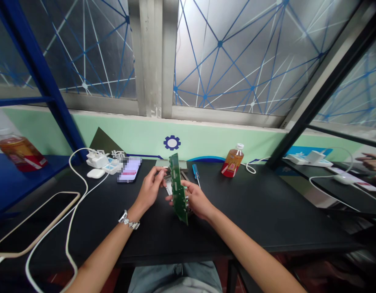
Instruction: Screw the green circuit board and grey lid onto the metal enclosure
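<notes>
A green circuit board point(179, 195) stands on edge in front of me, held up over the black table by my right hand point(198, 200). The right fingers wrap behind the board, and some fingertips show past its left side. Close to the board's left side is my left hand point(151, 187), its thumb and fingers bent together; whether something small is between them I cannot make out. A silvery metal piece point(169, 185) shows between the left fingers and the board. More grey metal parts point(184, 176) lie behind the board, partly hidden by it.
A blue-handled screwdriver point(195, 171) lies behind my right hand. Farther right stands a drink bottle point(232, 160). At left are a phone point(130, 171), a power strip point(111, 166), a white cable point(72, 217) and a beige-rimmed tablet-like object point(35, 224). Another person's hand point(371, 162) shows far right.
</notes>
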Demonstrator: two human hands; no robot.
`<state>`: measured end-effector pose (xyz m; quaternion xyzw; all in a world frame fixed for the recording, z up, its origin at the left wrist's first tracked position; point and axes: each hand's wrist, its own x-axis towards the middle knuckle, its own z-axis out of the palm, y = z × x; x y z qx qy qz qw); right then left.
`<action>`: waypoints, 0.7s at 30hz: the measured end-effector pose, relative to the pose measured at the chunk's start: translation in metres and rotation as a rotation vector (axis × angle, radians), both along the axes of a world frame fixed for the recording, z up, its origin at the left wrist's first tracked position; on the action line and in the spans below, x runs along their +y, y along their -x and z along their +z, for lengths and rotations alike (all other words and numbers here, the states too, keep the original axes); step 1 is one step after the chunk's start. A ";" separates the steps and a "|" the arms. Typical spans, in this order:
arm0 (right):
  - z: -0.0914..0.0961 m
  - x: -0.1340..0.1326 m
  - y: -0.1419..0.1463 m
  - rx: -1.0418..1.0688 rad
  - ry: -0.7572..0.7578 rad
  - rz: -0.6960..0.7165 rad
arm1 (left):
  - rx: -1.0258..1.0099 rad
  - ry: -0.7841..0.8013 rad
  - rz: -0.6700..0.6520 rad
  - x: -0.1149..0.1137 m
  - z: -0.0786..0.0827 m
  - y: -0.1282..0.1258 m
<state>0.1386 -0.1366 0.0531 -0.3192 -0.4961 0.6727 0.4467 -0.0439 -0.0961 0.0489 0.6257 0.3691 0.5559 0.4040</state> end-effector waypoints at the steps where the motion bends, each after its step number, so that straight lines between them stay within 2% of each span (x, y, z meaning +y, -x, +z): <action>1: -0.001 0.001 0.000 0.002 -0.005 -0.027 | -0.019 0.002 -0.038 -0.002 0.003 0.001; 4: -0.005 0.005 -0.002 -0.047 -0.068 -0.151 | -0.059 0.030 -0.140 -0.007 0.011 0.007; 8: -0.013 0.011 -0.005 -0.158 -0.144 -0.258 | -0.019 0.024 -0.138 -0.004 0.016 0.017; 14: -0.017 0.014 -0.008 -0.156 -0.276 -0.333 | 0.052 0.045 -0.182 0.013 0.007 0.029; 16: -0.017 0.011 -0.007 -0.151 -0.316 -0.315 | 0.030 0.095 -0.153 0.017 0.001 0.029; 19: -0.015 0.001 -0.004 -0.188 -0.399 -0.214 | -0.023 0.169 -0.070 0.019 -0.006 0.025; 21: -0.013 -0.006 -0.001 -0.227 -0.462 -0.154 | -0.034 0.161 -0.013 0.016 -0.007 0.020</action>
